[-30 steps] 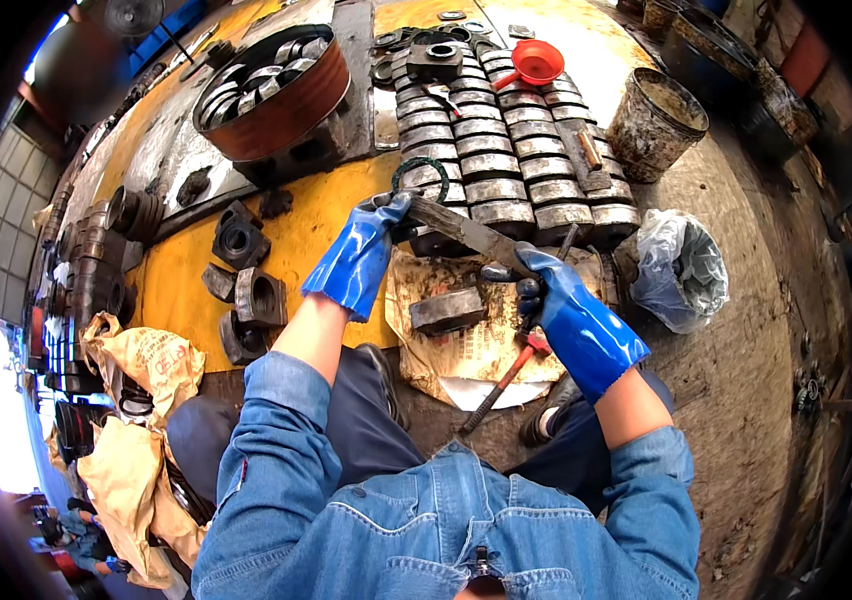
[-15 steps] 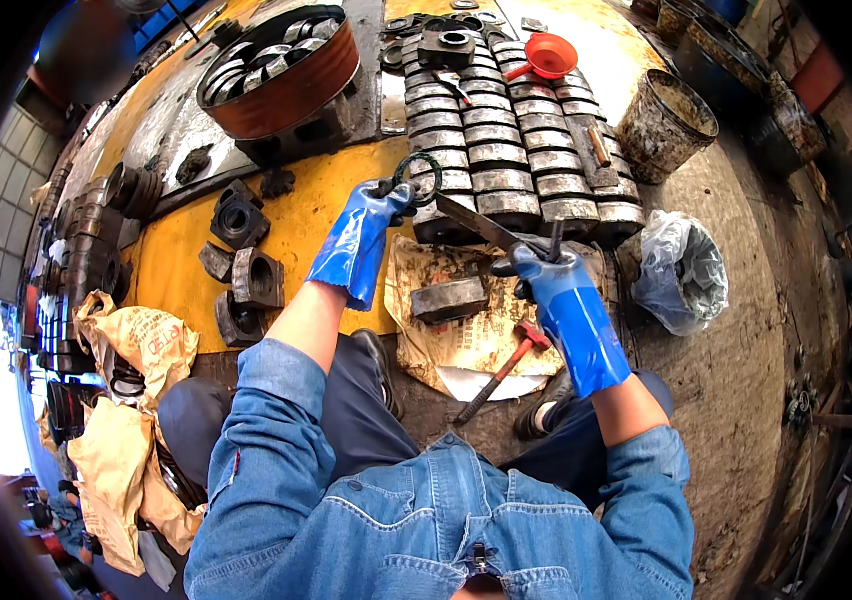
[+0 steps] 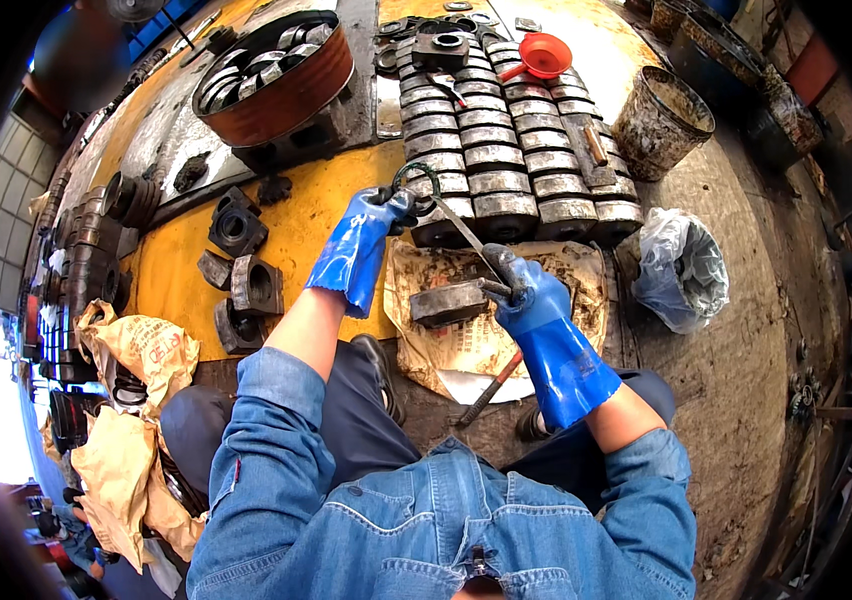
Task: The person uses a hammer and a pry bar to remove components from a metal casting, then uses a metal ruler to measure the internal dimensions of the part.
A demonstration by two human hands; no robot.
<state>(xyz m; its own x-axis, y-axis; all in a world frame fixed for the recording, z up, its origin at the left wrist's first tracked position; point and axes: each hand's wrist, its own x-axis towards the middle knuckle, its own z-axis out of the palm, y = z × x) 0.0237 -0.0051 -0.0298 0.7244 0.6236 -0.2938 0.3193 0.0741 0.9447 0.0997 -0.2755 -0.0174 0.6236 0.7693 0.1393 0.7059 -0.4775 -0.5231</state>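
Observation:
In my blue-gloved left hand (image 3: 386, 212) a thin dark ring (image 3: 434, 188) is pinched at its left side, held up over the front of the rows of metal blocks. My gloved right hand (image 3: 521, 285) is closed on a knife-like flat metal blade (image 3: 461, 224), whose tip reaches the ring. A short dark rod (image 3: 495, 288) also sticks out of the right hand; how it is gripped is hidden. Below the hands, a rough metal block (image 3: 448, 302) lies on stained brown paper (image 3: 431, 352). A hammer's handle (image 3: 489, 390) shows beside my right glove, which covers its red head.
Rows of curved metal blocks (image 3: 501, 182) stand ahead, a red ladle (image 3: 544, 56) on them. A rusty round tub (image 3: 291, 95) holds metal rings at far left. On the right are a dirty bucket (image 3: 661, 125) and a plastic-lined bin (image 3: 684, 270). Loose blocks (image 3: 257, 285) lie left.
My right hand has turned and shifted left and slightly down, so the blade now shows nearly edge-on, and the glove covers the hammer head. The left hand with the ring stays almost still.

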